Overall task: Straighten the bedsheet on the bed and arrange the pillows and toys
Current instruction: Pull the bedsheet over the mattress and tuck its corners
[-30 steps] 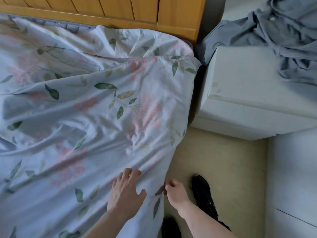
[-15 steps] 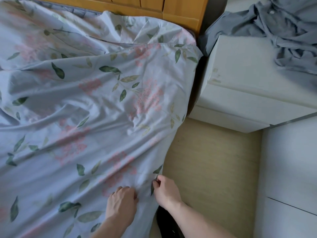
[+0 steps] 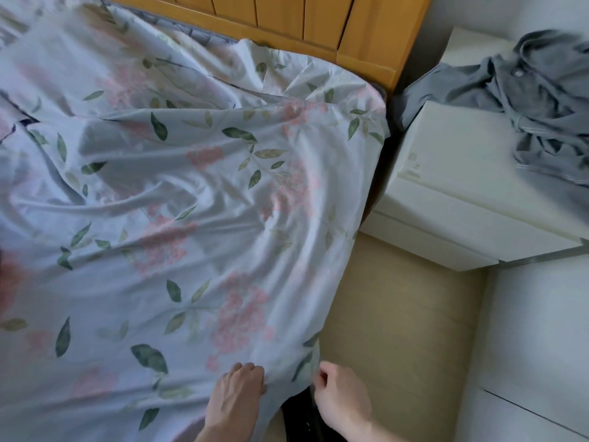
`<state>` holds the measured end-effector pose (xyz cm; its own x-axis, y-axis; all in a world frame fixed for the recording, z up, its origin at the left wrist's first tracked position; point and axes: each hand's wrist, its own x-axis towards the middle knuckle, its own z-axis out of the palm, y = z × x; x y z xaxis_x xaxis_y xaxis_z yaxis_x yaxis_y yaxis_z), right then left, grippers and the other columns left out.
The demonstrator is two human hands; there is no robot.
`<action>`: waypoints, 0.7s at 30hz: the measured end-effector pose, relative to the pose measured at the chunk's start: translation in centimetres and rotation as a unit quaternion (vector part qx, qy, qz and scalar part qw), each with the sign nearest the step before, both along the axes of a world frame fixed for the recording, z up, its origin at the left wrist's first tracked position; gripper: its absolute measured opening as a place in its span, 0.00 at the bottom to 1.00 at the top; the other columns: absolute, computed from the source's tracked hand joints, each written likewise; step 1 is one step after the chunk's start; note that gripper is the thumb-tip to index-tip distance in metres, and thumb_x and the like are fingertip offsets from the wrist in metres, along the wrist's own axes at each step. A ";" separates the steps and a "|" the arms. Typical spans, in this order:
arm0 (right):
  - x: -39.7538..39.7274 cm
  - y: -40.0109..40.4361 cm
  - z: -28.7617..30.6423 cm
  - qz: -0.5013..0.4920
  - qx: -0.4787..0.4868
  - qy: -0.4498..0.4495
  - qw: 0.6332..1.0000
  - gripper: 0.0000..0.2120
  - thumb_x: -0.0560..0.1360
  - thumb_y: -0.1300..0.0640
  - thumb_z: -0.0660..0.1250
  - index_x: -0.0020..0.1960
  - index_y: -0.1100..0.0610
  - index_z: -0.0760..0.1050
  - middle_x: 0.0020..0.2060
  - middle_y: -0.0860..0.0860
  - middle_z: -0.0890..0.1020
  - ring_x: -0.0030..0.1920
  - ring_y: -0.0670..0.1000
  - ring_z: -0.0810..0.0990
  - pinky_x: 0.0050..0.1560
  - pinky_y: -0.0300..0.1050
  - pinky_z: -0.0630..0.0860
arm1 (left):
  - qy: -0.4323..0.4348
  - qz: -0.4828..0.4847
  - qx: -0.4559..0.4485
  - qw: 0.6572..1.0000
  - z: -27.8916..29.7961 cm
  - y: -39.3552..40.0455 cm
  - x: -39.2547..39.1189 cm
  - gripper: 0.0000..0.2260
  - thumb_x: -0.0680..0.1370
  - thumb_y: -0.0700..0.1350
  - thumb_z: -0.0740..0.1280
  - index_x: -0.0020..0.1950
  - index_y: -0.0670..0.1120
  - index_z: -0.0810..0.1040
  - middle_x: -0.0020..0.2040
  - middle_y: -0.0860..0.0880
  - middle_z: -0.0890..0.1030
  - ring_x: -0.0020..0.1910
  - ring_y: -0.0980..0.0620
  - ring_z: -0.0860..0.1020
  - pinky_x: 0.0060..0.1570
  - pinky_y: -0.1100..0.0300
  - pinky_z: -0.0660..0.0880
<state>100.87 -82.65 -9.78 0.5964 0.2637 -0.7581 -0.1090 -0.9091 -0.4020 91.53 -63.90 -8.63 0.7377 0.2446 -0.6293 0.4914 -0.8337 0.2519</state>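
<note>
A pale blue bedsheet (image 3: 178, 193) printed with pink flowers and green leaves covers the bed, wrinkled, with folds bunched near the wooden headboard (image 3: 318, 23). Its right edge hangs over the bed's side toward the floor. My left hand (image 3: 237, 393) grips a fold of the sheet near the bottom edge, fingers curled into the cloth. My right hand (image 3: 339, 398) pinches the hanging edge of the sheet just to the right. No pillows or toys are in view.
A white bedside cabinet (image 3: 462, 193) stands right of the bed with a crumpled grey garment (image 3: 526, 100) on top. Beige floor (image 3: 404, 314) lies between bed and cabinet. White furniture (image 3: 538, 346) stands at the right edge. Something black (image 3: 301, 419) sits between my hands.
My left hand went from lying flat on the sheet to gripping it. Both hands stay at the sheet's edge, and the folds now run toward them.
</note>
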 end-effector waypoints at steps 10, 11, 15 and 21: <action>-2.3 -3.0 0.8 0.060 -0.070 0.052 0.994 0.13 0.76 0.46 0.64 0.36 0.52 0.71 0.33 0.47 0.79 0.36 0.49 0.77 0.41 0.43 0.75 | 0.028 0.182 0.010 0.983 2.8 0.4 -8.2 0.11 0.77 0.56 0.66 0.56 0.55 0.70 0.56 0.56 0.71 0.57 0.53 0.74 0.48 0.61 0.70; -2.9 -1.6 1.1 0.056 -0.054 0.052 0.996 0.13 0.76 0.46 0.65 0.37 0.52 0.72 0.32 0.46 0.79 0.34 0.47 0.76 0.39 0.41 0.74 | 0.043 0.190 0.020 0.981 3.0 1.0 -9.7 0.13 0.77 0.56 0.66 0.59 0.56 0.70 0.58 0.55 0.71 0.59 0.53 0.74 0.49 0.62 0.70; -5.8 4.0 0.8 0.062 0.018 0.079 0.995 0.11 0.77 0.43 0.66 0.43 0.50 0.76 0.36 0.44 0.81 0.37 0.43 0.79 0.38 0.39 0.73 | 0.089 0.194 0.028 0.977 2.7 3.1 -14.9 0.21 0.75 0.57 0.68 0.66 0.55 0.69 0.64 0.54 0.69 0.62 0.53 0.73 0.52 0.62 0.71; -13.6 10.0 -1.4 0.070 -0.008 0.119 0.990 0.23 0.77 0.33 0.61 0.59 0.50 0.74 0.52 0.47 0.81 0.52 0.50 0.80 0.50 0.45 0.77 | 0.115 0.174 0.053 0.977 0.6 5.0 -21.2 0.27 0.73 0.61 0.68 0.68 0.54 0.66 0.64 0.52 0.68 0.63 0.50 0.72 0.50 0.59 0.71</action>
<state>87.23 -72.70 -11.20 0.3593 0.3191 -0.8770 -0.0705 -0.9278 -0.3664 70.30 -58.89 -8.05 0.4404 0.5279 -0.7262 0.7829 -0.6217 0.0229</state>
